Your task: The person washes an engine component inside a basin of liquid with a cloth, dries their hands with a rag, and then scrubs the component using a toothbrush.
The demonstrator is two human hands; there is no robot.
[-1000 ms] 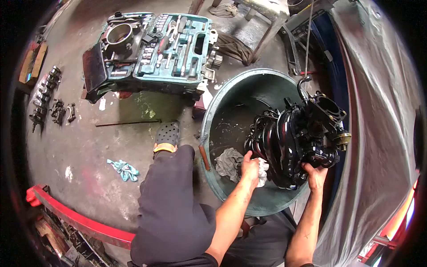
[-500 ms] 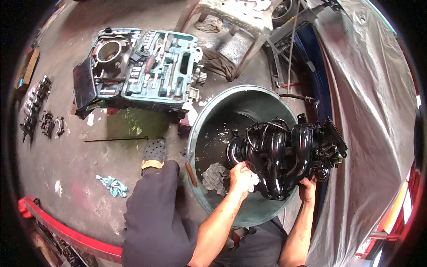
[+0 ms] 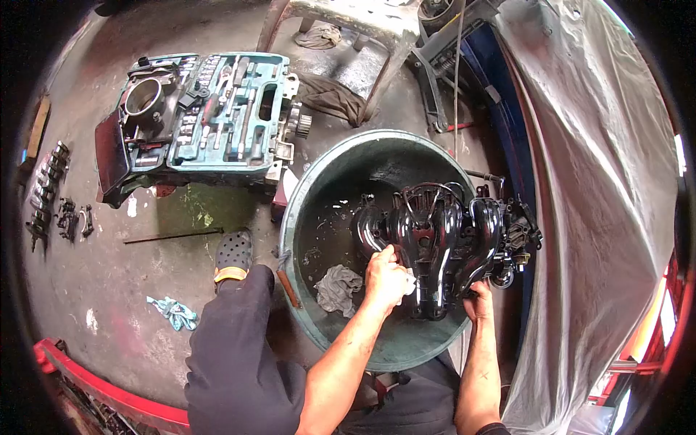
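Note:
A glossy black intake manifold (image 3: 440,250) with curved runners rests across the right side of a large green tub (image 3: 395,355). My left hand (image 3: 386,279) is closed on a small white cloth (image 3: 410,281) and presses against the manifold's lower left runner. At the manifold's lower right end, my right hand (image 3: 479,301) grips its underside, the fingers partly hidden beneath it. Inside the tub, left of my left hand, lies a crumpled grey rag (image 3: 338,290). Dark liquid or wet grime shows on the tub's bottom.
An open teal socket set (image 3: 235,148) sits on an engine block at upper left. A thin rod (image 3: 174,235) and a blue patterned cloth (image 3: 172,312) lie on the floor. Plastic sheeting (image 3: 594,210) hangs at right; a red beam (image 3: 109,384) crosses lower left.
The whole view has shifted, so most things appear farther left. The manifold has turned slightly in the tub. My left hand still holds the cloth against it, and my right hand keeps its grip.

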